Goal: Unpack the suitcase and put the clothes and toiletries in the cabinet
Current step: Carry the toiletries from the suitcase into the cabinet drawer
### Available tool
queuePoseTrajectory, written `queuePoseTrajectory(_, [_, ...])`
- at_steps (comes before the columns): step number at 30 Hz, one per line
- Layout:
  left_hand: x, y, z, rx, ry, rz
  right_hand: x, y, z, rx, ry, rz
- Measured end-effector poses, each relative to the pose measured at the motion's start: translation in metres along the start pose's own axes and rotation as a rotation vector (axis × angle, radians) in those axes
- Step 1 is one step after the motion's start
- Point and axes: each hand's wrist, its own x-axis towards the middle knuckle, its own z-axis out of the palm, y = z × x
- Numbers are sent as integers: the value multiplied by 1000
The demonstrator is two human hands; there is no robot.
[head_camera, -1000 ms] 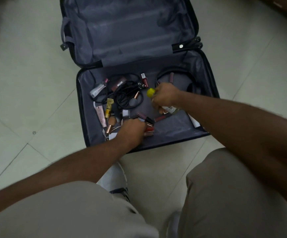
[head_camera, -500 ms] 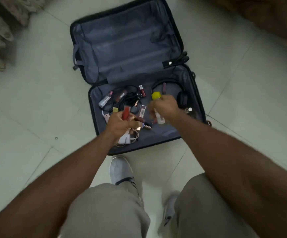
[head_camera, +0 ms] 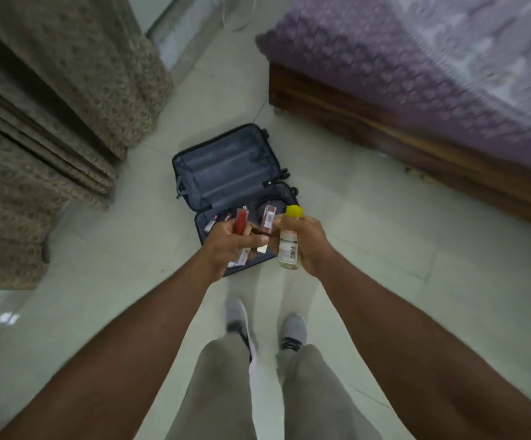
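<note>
The left hand [head_camera: 230, 241] grips a bunch of small cosmetic tubes [head_camera: 241, 221], fingers curled round them. The right hand [head_camera: 302, 241] is clamped on a clear bottle [head_camera: 288, 246] with a yellow cap. Both are held above the open suitcase [head_camera: 226, 173] lying on the floor [head_camera: 368, 223].

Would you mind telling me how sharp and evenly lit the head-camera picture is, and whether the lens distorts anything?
Head view: the edges smear with motion blur, worst on the purple bed cover and curtain; the yellow-capped bottle in the right hand stays fairly sharp; the wide lens stretches both forearms; the light is soft and even, with one small glare patch on the floor tiles.
</note>
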Motion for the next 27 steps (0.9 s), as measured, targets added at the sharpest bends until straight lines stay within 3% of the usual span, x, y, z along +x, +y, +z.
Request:
queuePoseTrajectory(5, [-124,48,60,103,-121,83,-159,-47,-19,-47,41,-118])
queuePoseTrajectory(10, [-225,43,117,177,-276,191,-302,-28,-45,-25,194,-225])
queuePoseTrajectory(19, [-375,-39,249,325,-713,61,-534,104,-138,340,513,-352])
queuePoseTrajectory(27, [-516,-176,447,511,-990,-21,-732,260,-272,631,788,-442])
